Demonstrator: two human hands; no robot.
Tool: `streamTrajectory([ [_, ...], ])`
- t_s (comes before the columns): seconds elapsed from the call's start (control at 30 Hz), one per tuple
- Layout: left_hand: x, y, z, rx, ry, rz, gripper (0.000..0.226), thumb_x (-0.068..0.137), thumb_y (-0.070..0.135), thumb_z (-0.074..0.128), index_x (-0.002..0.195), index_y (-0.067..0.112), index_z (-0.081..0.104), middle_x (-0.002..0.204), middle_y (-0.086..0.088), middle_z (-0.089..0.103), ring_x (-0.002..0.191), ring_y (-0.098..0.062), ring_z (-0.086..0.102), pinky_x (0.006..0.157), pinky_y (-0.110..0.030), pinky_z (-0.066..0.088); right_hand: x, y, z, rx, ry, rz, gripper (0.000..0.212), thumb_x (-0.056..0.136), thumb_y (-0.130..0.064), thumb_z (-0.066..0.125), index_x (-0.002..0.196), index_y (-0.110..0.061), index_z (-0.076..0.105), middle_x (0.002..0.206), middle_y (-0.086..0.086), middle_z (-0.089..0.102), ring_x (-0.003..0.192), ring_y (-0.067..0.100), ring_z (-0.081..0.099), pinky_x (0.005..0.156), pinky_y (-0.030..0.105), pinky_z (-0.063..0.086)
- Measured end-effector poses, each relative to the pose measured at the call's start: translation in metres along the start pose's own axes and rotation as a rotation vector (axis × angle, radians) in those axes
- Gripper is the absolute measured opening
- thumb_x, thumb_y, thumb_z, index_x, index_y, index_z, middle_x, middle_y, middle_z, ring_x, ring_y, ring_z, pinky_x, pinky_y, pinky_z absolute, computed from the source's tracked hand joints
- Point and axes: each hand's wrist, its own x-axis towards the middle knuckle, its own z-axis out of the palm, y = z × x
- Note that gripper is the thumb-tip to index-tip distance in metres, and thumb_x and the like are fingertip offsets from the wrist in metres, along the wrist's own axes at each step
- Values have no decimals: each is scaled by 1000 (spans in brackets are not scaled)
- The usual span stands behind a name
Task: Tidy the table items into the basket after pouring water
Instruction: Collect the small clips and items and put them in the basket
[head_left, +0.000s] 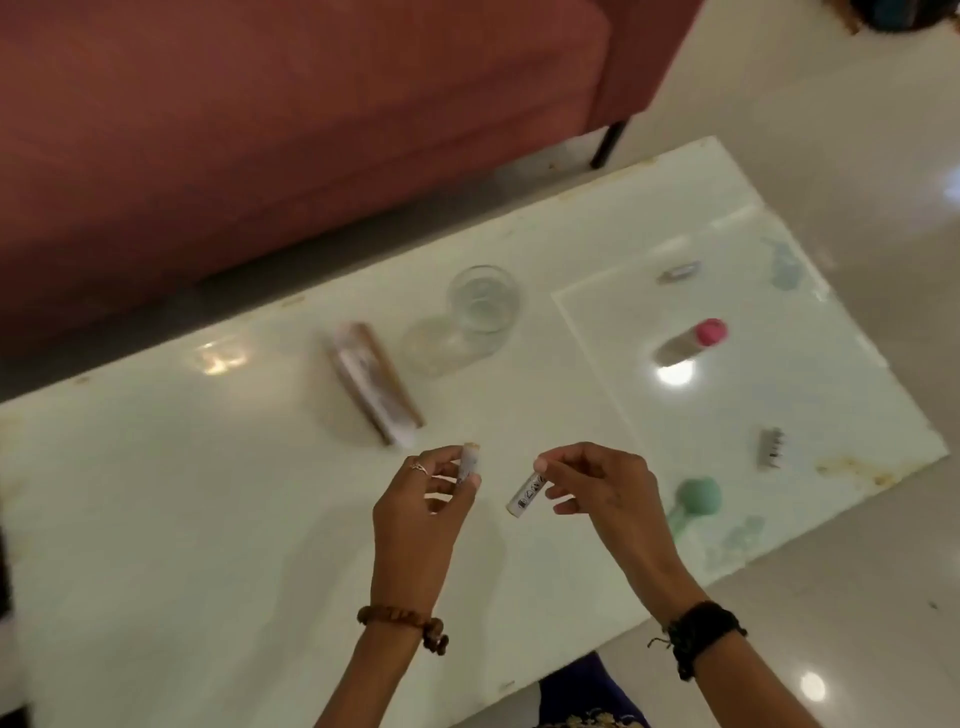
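Both forearms are seen nearest the lens, cut off by the lower edge. A small pale cap (470, 460) is pinched between thumb and fingertips of the left hand (421, 512), which bears a ring and a beaded wristband; the cap is blurred and its markings cannot be made out. A white tube (525, 494) is gripped by the curled fingers of the right hand (605, 496), its upper end hidden behind them. Small dark symbols are printed on the tube, but no word can be read.

Beyond the fingers, a red sofa (291, 130) is cut off by the top and left edges. Both hands are held above the white table (208, 493). Just past the left fingertips a long brown packet (371, 382) is laid, its printing too blurred to read. Farther off a clear glass (483, 299) is stood upright. Right of the right hand a green rounded object (696, 501) is partly hidden by the wrist. Well beyond it a pink-capped bottle (691, 340) is laid on its side. A grey clip (770, 447) and a small silvery object (678, 271) are too small to identify further.
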Motion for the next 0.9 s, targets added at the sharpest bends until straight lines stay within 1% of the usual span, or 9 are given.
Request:
streamTrajectory([
  [0.2, -41, -62, -159, -123, 247, -80, 30, 79, 10, 67, 86, 39, 61, 88, 13, 65, 73, 8, 58, 60, -3, 44, -56, -32, 175, -50, -287, -89, 6, 79, -13, 72, 74, -15, 75, 69, -1, 74, 63, 10, 69, 56, 16, 53],
  [0.33, -72, -108, -279, -3, 494, -79, 34, 78, 10, 68, 86, 41, 58, 87, 15, 64, 76, 5, 61, 64, -2, 45, -100, -45, 302, -103, -485, -165, 5, 79, -11, 71, 75, -13, 73, 67, -1, 73, 60, 10, 68, 56, 17, 53],
  [0.37, -81, -121, -311, 16, 574, -91, 33, 78, 10, 68, 86, 40, 58, 87, 10, 65, 78, 1, 63, 70, -6, 47, -113, -47, 335, -120, -538, -191, 3, 79, -11, 71, 76, -12, 73, 66, -2, 72, 57, 9, 66, 54, 17, 53],
  [0.47, -103, -170, -389, 82, 771, -236, 20, 79, 14, 68, 95, 26, 66, 85, 5, 65, 102, -25, 62, 98, -39, 45, -147, -47, 425, -255, -641, -316, 6, 79, -19, 73, 80, -14, 69, 72, -2, 69, 52, 4, 59, 46, 16, 47],
  [0.5, -110, -189, -412, 79, 808, -308, 21, 79, 15, 67, 99, 21, 66, 86, 4, 65, 106, -27, 60, 99, -40, 43, -158, -44, 456, -309, -665, -353, 8, 78, -21, 73, 80, -16, 68, 74, -1, 69, 54, 3, 58, 47, 16, 46],
  [0.57, -120, -222, -442, 44, 812, -422, 21, 82, 17, 63, 102, 16, 65, 96, -5, 68, 100, -26, 62, 88, -33, 47, -177, -38, 506, -387, -711, -405, 10, 76, -23, 74, 77, -17, 66, 76, -1, 68, 63, 6, 59, 58, 21, 49],
  [0.67, -129, -268, -464, 184, 751, -548, 15, 86, 26, 54, 88, 16, 65, 87, -10, 65, 86, -29, 62, 70, -25, 41, -199, -19, 566, -532, -778, -464, 10, 78, -19, 72, 74, -18, 63, 77, 2, 68, 74, 16, 63, 67, 33, 51],
  [0.8, -131, -308, -473, 220, 692, -636, 19, 86, 28, 55, 96, 15, 66, 97, -14, 68, 93, -35, 62, 74, -35, 48, -215, 6, 610, -931, -786, -685, 6, 88, -13, 55, 87, -10, 60, 89, 11, 70, 85, 30, 64, 71, 38, 52],
  [0.9, -128, -328, -470, 197, 614, -688, 23, 88, 30, 53, 92, 11, 64, 95, -16, 67, 91, -35, 62, 73, -35, 49, -224, 18, 623, -1132, -800, -829, 8, 90, -7, 48, 86, -9, 55, 92, 15, 67, 84, 34, 62, 65, 34, 42],
])
